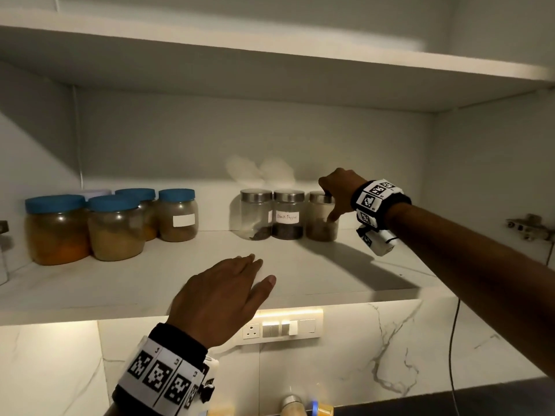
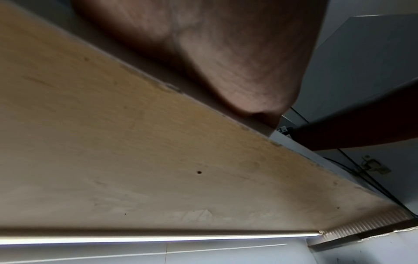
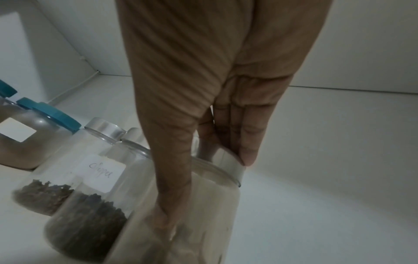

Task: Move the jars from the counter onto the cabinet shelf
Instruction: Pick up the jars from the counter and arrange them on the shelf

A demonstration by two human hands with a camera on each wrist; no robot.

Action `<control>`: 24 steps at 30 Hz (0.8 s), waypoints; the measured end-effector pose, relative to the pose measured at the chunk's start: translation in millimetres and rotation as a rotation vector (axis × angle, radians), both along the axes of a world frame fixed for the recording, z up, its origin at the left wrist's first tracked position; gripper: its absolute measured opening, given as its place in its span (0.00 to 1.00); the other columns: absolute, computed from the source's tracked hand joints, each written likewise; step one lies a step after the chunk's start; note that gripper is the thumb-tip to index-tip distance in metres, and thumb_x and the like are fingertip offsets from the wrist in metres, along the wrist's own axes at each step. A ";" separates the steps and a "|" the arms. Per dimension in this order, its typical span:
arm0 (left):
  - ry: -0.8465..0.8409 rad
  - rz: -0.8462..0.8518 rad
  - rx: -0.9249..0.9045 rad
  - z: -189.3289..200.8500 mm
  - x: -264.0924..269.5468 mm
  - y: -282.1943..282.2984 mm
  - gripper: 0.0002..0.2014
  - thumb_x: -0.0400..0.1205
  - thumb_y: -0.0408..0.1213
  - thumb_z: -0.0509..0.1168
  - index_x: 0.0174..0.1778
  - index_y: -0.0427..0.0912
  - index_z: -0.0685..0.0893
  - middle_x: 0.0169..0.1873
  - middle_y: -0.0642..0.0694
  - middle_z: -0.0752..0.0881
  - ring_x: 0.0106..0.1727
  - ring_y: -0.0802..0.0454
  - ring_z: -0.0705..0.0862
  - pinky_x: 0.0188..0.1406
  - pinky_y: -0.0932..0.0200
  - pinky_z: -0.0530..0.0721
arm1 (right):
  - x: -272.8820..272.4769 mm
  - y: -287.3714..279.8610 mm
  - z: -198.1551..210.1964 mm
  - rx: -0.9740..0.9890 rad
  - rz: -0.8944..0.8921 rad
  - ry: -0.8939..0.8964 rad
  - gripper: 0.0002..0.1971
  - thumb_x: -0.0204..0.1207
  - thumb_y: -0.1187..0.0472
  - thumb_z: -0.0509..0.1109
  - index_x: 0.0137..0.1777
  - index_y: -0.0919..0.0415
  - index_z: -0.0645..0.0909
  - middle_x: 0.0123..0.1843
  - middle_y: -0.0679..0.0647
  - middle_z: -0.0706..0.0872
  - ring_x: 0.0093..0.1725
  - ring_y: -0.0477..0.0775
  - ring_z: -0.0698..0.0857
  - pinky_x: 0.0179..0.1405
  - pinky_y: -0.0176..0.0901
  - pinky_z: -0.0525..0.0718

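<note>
The right hand [image 1: 341,187] grips a steel-lidded jar [image 1: 322,217] at the back of the cabinet shelf [image 1: 345,265]: its fingers [image 3: 247,142] curl over the lid rim while the thumb runs down the glass wall in front. The jar's base appears to be on the shelf board, touching or just beside the Black Pepper jar [image 1: 287,217] on the thumb's far side. To finish this placement well, I judge the jar should be settled flat and upright before the fingers let go, and the hand should lift straight up and back so the thumb does not drag the neighbour.

The left hand [image 1: 222,295] lies flat on the shelf's front edge, fingers straight and close together, holding nothing; it serves as a brace.

Beyond the pepper jar stands a third steel-lidded jar [image 1: 255,216], then, well apart, a cluster of blue-lidded jars [image 1: 114,226]. The shelf stretch on the little-finger side is bare, so nothing blocks withdrawal there. Lids of more jars [image 1: 300,406] show on the bench below, so the task seems unfinished.
</note>
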State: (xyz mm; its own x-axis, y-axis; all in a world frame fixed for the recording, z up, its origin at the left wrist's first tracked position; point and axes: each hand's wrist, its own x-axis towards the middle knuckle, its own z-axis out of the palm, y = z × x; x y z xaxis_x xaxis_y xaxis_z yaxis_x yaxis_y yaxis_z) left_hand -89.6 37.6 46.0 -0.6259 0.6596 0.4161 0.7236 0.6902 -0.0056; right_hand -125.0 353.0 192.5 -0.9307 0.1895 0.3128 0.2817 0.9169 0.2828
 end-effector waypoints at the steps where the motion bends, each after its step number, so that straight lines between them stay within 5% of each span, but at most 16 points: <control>1: 0.019 0.011 -0.002 0.5 -0.5 -0.5 0.55 0.78 0.73 0.15 0.81 0.61 0.80 0.80 0.61 0.80 0.79 0.60 0.81 0.69 0.54 0.86 | -2.2 -0.1 -1.6 -0.005 0.004 0.014 0.36 0.55 0.41 0.91 0.54 0.59 0.78 0.45 0.53 0.78 0.48 0.63 0.86 0.42 0.50 0.83; 4: 0.027 -0.006 -0.003 -6.0 -7.7 -0.3 0.38 0.92 0.64 0.35 0.63 0.58 0.94 0.61 0.59 0.93 0.58 0.59 0.94 0.42 0.57 0.94 | -9.0 3.2 -9.4 -0.039 0.026 0.079 0.37 0.56 0.46 0.92 0.58 0.62 0.76 0.44 0.52 0.80 0.43 0.60 0.81 0.41 0.49 0.79; 11: 0.044 -0.032 0.024 -4.9 -8.5 2.3 0.38 0.92 0.63 0.37 0.61 0.56 0.94 0.58 0.57 0.95 0.55 0.57 0.95 0.37 0.54 0.94 | -13.6 5.8 -11.7 -0.093 0.051 0.107 0.41 0.53 0.50 0.93 0.61 0.56 0.72 0.53 0.57 0.88 0.48 0.64 0.86 0.40 0.50 0.81; 15: 0.011 -0.009 -0.014 -2.6 -4.3 -2.0 0.36 0.92 0.63 0.37 0.61 0.58 0.94 0.57 0.59 0.94 0.53 0.59 0.95 0.32 0.54 0.93 | -2.3 6.3 -18.5 -0.151 0.028 0.091 0.55 0.51 0.59 0.94 0.74 0.56 0.63 0.60 0.62 0.85 0.54 0.68 0.87 0.50 0.63 0.90; 18: -0.007 -0.006 0.010 1.7 1.4 -5.3 0.41 0.90 0.67 0.32 0.68 0.57 0.91 0.65 0.59 0.92 0.61 0.57 0.93 0.43 0.50 0.94 | 12.8 8.0 -21.8 -0.170 0.041 0.141 0.64 0.51 0.62 0.94 0.83 0.54 0.54 0.64 0.61 0.83 0.60 0.67 0.85 0.52 0.63 0.89; 21: 0.023 0.024 -0.026 0.2 -2.6 -1.1 0.61 0.70 0.74 0.08 0.87 0.61 0.70 0.85 0.62 0.72 0.85 0.59 0.74 0.74 0.48 0.83 | 24.0 18.8 -27.0 -0.148 0.061 0.200 0.60 0.57 0.57 0.92 0.82 0.51 0.53 0.57 0.60 0.82 0.54 0.65 0.85 0.44 0.58 0.86; 24: 0.011 -0.004 0.013 1.2 -0.2 1.2 0.66 0.64 0.75 0.05 0.89 0.60 0.67 0.88 0.61 0.69 0.88 0.57 0.70 0.78 0.49 0.79 | 28.7 27.5 -30.4 -0.171 0.047 0.165 0.56 0.63 0.52 0.89 0.83 0.53 0.54 0.56 0.63 0.83 0.53 0.68 0.86 0.48 0.59 0.87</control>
State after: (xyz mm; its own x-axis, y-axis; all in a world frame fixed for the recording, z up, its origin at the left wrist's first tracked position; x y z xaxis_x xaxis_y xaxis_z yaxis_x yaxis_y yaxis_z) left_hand -89.8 38.8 47.2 -0.6188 0.6562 0.4319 0.7259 0.6877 -0.0047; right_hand -96.3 380.5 162.1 -0.8785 0.2107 0.4287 0.2675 0.9606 0.0759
